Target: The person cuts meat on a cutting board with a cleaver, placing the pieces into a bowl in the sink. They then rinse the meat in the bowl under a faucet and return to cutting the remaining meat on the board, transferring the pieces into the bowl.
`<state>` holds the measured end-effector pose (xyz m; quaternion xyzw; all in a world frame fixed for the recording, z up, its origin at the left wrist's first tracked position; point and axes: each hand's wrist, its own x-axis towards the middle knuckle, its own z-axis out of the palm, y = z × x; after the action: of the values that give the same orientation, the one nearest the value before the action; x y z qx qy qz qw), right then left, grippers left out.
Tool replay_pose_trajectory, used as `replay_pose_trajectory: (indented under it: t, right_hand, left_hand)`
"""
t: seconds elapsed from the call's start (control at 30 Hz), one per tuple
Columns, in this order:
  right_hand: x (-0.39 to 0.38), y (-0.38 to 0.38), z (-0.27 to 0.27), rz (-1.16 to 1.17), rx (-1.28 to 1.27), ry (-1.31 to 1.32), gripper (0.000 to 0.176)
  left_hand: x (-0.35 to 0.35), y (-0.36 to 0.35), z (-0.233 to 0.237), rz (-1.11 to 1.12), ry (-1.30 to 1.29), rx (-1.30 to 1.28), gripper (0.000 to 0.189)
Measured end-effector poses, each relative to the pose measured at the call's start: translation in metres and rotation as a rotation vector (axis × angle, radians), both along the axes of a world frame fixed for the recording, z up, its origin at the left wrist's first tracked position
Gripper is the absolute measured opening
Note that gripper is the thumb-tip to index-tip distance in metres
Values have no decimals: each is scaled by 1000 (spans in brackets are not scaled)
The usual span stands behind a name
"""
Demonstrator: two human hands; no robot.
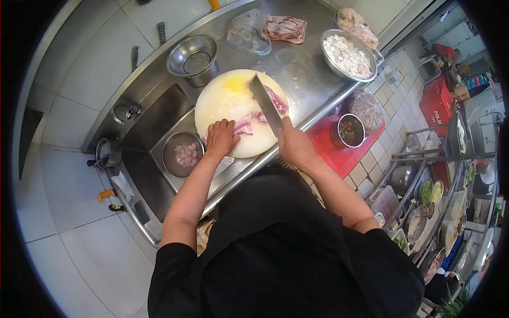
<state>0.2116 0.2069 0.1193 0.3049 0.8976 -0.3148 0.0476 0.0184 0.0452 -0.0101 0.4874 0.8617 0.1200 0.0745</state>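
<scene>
My right hand (295, 144) is wrapped round the handle of a cleaver (268, 103), its broad blade held over a round white cutting board (212, 98). On the left part of the board, my left hand (221, 139) presses down on a strip of raw meat (243, 126), fingers bent over its end. Some of that strip is hidden under the fingers. Another piece of raw meat (278, 102) lies to the right of the blade, partly covered by it. A yellow stain marks the board's far side.
Left of the board is a sink (165, 119) with a bowl of meat chunks (185, 155). A metal bowl (193, 58), a plastic bag (249, 33), a slab of meat (286, 28) and a bowl of pale pieces (347, 55) stand behind. A pot (350, 131) sits at right.
</scene>
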Motion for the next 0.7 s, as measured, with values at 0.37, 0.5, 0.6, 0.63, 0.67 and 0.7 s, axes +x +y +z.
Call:
replay_pose_trajectory:
  t: [0.37, 0.5, 0.6, 0.63, 0.67, 0.7]
  right_hand:
    - [4, 16, -54, 65, 20, -175, 27]
    - [8, 25, -60, -30, 25, -120, 25]
    - [14, 19, -60, -29, 14, 11, 22]
    - [14, 15, -57, -58, -1, 62, 21]
    - [16, 11, -56, -87, -19, 111, 21]
    - [18, 9, -55, -87, -21, 109, 21]
  left_hand:
    - [-5, 3, 10, 20, 8, -57, 36]
    - [-13, -2, 11, 114, -151, 26, 33]
    - [-17, 7, 11, 203, -350, 91, 36]
    - [-21, 14, 9, 204, -352, 91, 36]
    - [-24, 20, 6, 214, -551, 116, 41]
    - [-23, 24, 6, 223, -748, 140, 46]
